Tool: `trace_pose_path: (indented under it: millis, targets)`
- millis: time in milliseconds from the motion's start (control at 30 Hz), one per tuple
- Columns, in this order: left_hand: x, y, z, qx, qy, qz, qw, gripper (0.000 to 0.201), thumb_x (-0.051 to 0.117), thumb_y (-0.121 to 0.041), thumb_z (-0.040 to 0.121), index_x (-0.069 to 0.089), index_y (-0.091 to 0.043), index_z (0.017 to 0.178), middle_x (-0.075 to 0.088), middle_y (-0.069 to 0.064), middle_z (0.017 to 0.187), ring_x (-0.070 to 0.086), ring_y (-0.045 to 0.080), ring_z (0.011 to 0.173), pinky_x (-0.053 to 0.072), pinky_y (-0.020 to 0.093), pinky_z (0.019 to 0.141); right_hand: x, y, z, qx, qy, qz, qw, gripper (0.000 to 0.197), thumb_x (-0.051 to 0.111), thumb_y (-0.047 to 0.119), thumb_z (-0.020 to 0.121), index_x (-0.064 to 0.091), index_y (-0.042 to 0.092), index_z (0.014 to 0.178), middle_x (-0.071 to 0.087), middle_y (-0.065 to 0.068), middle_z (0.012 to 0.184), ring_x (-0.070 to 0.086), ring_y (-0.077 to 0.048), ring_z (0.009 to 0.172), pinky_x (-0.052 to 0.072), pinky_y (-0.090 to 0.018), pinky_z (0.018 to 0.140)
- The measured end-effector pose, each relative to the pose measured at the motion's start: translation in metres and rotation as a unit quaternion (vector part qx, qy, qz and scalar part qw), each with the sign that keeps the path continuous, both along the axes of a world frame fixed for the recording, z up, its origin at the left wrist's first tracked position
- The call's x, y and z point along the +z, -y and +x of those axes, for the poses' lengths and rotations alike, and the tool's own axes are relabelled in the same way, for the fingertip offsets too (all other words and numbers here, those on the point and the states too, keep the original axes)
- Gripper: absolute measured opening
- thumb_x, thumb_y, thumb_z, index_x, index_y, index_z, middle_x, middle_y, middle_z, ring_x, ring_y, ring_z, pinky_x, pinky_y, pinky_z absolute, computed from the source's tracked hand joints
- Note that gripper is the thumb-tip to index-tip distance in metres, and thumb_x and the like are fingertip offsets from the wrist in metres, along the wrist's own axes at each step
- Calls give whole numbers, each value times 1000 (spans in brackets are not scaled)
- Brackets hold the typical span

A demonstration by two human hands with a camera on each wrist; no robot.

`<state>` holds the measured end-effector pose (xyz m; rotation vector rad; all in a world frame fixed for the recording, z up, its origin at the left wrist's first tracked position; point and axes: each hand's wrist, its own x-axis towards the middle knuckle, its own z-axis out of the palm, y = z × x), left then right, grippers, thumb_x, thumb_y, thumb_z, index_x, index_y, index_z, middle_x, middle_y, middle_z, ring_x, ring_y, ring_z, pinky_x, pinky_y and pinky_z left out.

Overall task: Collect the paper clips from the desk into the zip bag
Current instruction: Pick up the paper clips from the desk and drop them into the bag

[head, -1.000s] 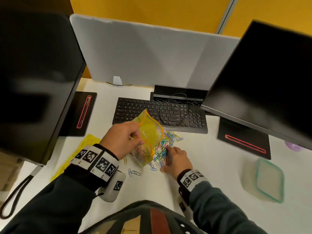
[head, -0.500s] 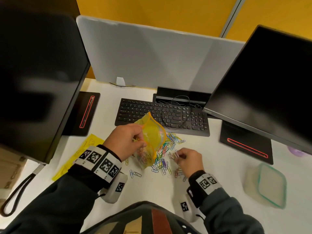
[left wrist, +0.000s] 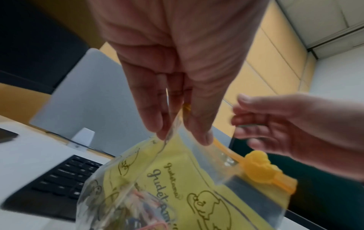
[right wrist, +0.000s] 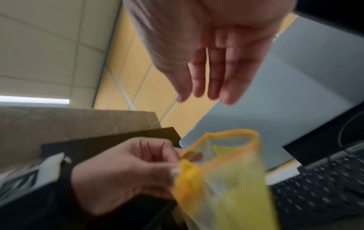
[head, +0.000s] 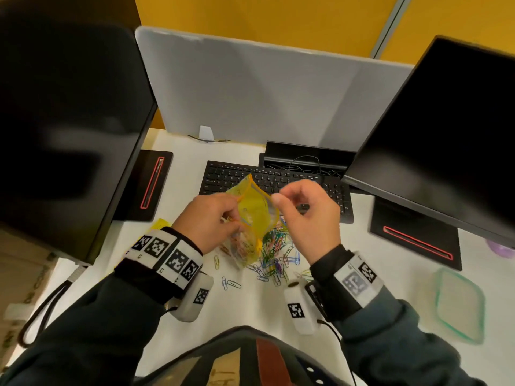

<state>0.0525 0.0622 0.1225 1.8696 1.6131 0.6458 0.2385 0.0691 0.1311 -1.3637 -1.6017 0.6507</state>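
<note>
Head view: the zip bag [head: 255, 215], yellow with an orange zip rim and partly clear, hangs above the white desk [head: 178, 174] in front of the black keyboard [head: 328, 190]. Its mouth is open and faces up. Coloured paper clips [head: 242, 245] already lie in its lower clear part. The left hand [head: 207, 221] pinches the near edge of the mouth between thumb and fingertips; the left wrist view shows the film clamped between them and an orange slider [left wrist: 258, 165] at the far end of the zip track. The right hand [head: 306, 215] is raised just beside the bag's mouth, on its right side, with thumb and forefinger brought close together and the other fingers loosely curled. Whether a clip sits between those fingertips cannot be told; both wrist views are blurred there. A loose pile of paper clips [head: 274, 246] lies on the desk directly below and to the right of the bag, with a few single clips [head: 230, 284] nearer the person. A green-rimmed container lid [head: 459, 305] lies well apart at the right. Two dark monitors flank the desk.
</note>
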Motion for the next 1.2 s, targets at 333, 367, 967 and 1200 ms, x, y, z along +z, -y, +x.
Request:
trace_pose_path:
  millis: [333, 367, 967, 1200]
  targets:
    - [-2, 8, -33, 75, -22, 12, 997, 18, 78, -23, 66, 62, -17, 62, 66, -2, 85, 56, 11, 115, 47, 30, 89, -137, 45, -19, 464, 463, -74, 752, 60, 48, 35, 90, 29, 19, 144, 27, -7, 154, 28, -37, 138, 32, -53, 108]
    - [-2, 10, -32, 74, -22, 10, 997, 18, 78, -24, 66, 62, -18, 62, 69, 0, 90, 56, 12, 115, 48, 33, 90, -140, 44, -23, 469, 484, -88, 734, 65, 46, 38, 93, 17, 21, 148, 14, -2, 158, 14, -35, 143, 20, -53, 112]
    - [-4, 9, -22, 76, -15, 1, 997, 15, 78, -21, 68, 64, -14, 65, 68, 2, 108, 57, 13, 113, 44, 27, 92, -150, 50, 29, 476, 519, 21, 710, 52, 81, 25, 57, 69, 24, 107, 70, 7, 112, 68, -13, 100, 57, -19, 74]
    - [-7, 5, -9, 47, -8, -2, 999, 15, 77, -21, 68, 64, -15, 64, 67, 3, 113, 55, 6, 108, 44, 23, 84, -158, 50, 114, 374, 557, 88, 736, 44, 24, 8, 94, 59, 23, 115, 69, 9, 114, 60, -13, 113, 27, -20, 106]
